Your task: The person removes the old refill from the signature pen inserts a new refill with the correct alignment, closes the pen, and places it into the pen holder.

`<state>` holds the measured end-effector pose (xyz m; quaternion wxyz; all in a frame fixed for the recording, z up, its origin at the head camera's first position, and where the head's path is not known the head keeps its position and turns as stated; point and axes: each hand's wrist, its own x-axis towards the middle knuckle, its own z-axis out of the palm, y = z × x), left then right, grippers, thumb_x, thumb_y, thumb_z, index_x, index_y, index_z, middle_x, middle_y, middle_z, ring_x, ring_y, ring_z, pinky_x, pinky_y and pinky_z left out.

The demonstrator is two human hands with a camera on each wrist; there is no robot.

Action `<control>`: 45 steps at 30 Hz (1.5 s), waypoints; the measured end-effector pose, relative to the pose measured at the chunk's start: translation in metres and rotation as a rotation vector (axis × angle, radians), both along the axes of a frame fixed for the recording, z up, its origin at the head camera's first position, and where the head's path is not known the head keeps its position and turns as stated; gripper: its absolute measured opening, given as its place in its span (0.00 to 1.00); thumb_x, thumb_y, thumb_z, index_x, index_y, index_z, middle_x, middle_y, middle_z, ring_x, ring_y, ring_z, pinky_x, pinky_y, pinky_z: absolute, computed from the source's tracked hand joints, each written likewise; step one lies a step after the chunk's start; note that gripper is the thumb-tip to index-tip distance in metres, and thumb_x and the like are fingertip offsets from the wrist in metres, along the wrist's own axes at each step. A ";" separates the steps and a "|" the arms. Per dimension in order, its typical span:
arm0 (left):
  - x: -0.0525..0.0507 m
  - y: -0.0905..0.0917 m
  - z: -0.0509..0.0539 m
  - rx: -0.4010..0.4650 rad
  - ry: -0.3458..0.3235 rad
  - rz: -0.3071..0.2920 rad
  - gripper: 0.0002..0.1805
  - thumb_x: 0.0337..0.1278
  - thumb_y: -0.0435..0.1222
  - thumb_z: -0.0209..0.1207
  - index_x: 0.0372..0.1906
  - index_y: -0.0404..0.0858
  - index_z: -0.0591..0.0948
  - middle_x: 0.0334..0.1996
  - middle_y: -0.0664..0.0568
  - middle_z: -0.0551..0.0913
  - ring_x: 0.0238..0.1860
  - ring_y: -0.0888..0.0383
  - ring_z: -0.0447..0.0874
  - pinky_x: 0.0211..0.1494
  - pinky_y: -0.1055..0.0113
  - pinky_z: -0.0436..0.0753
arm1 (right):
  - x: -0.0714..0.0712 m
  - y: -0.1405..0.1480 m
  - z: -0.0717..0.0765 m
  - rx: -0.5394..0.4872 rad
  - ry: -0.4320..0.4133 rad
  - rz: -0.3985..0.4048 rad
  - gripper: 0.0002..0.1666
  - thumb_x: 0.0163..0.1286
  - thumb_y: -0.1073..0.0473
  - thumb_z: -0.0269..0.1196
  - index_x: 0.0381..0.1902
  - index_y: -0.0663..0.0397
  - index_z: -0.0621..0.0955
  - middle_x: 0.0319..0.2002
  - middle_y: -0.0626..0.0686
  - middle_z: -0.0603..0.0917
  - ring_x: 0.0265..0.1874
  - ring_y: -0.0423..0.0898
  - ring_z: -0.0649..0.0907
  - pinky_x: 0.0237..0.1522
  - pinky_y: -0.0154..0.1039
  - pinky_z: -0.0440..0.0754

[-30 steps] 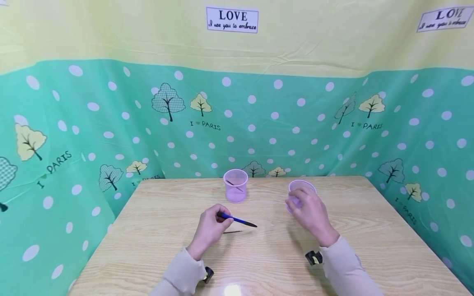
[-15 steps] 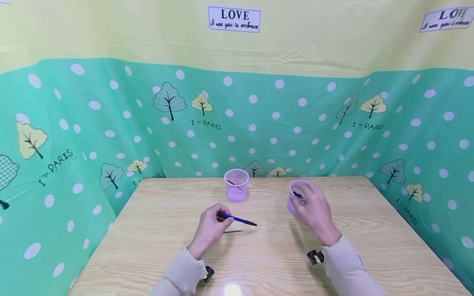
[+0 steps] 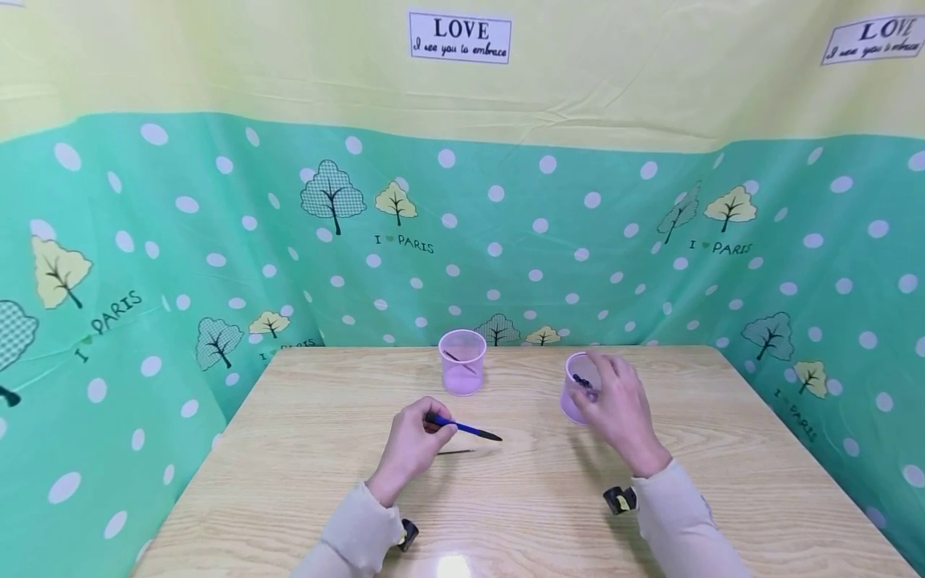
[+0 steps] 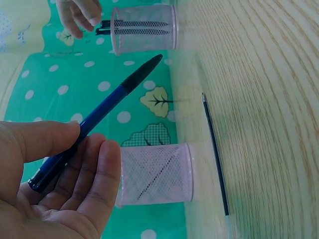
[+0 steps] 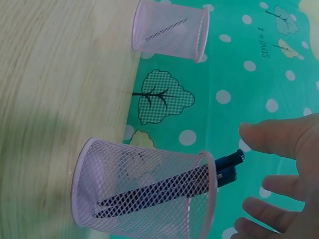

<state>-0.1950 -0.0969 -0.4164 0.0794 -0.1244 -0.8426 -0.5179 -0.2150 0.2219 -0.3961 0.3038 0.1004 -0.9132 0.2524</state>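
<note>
My left hand [image 3: 413,440] pinches a blue pen [image 4: 105,103] with a black grip between thumb and fingers, its tip slanting up and away in the left wrist view. Below it on the table lies a thin dark pen refill [image 4: 215,154]. My right hand [image 3: 621,409] is by the rim of the right pink mesh pen cup [image 3: 573,405], fingers apart and holding nothing. Dark pens [image 5: 229,160] lean inside that cup, their ends poking past the rim. The left pink mesh pen cup [image 3: 462,384] stands farther back, with thin dark sticks inside.
The wooden table [image 3: 303,482] ends at the back against a green dotted curtain [image 3: 535,257]. Both cups stand upright near that far edge, apart from each other. A black wrist camera [image 3: 620,501] sits under the right sleeve, and another [image 3: 408,535] by the left.
My right hand has drawn back slightly from the right cup and its fingers have come apart, exposing dark pen ends there. The left hand keeps holding the blue pen in nearly the same place.
</note>
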 end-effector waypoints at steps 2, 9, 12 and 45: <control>0.000 0.000 0.000 0.000 0.000 -0.001 0.06 0.52 0.29 0.66 0.31 0.38 0.78 0.27 0.52 0.80 0.27 0.58 0.77 0.30 0.67 0.79 | -0.001 0.002 -0.001 -0.003 -0.018 -0.011 0.46 0.47 0.56 0.75 0.64 0.60 0.70 0.53 0.68 0.73 0.50 0.64 0.72 0.49 0.62 0.70; -0.001 0.000 0.000 0.002 -0.002 0.002 0.06 0.52 0.29 0.65 0.31 0.38 0.79 0.27 0.52 0.80 0.28 0.58 0.78 0.30 0.67 0.79 | -0.004 0.006 -0.005 0.000 -0.044 -0.026 0.49 0.49 0.53 0.74 0.67 0.59 0.66 0.57 0.70 0.69 0.54 0.67 0.70 0.52 0.65 0.67; -0.001 0.000 0.000 -0.001 0.001 0.006 0.06 0.52 0.29 0.65 0.31 0.38 0.78 0.27 0.52 0.80 0.27 0.58 0.77 0.31 0.67 0.79 | -0.005 0.008 -0.006 -0.005 -0.057 -0.035 0.50 0.48 0.53 0.75 0.66 0.61 0.66 0.58 0.70 0.69 0.54 0.68 0.69 0.51 0.65 0.68; -0.001 0.000 -0.003 0.005 0.000 0.000 0.06 0.52 0.29 0.65 0.32 0.38 0.79 0.27 0.52 0.80 0.28 0.58 0.78 0.31 0.67 0.79 | -0.017 0.026 -0.026 -0.175 -0.339 -0.056 0.67 0.54 0.47 0.71 0.73 0.67 0.40 0.63 0.77 0.57 0.57 0.74 0.68 0.52 0.69 0.68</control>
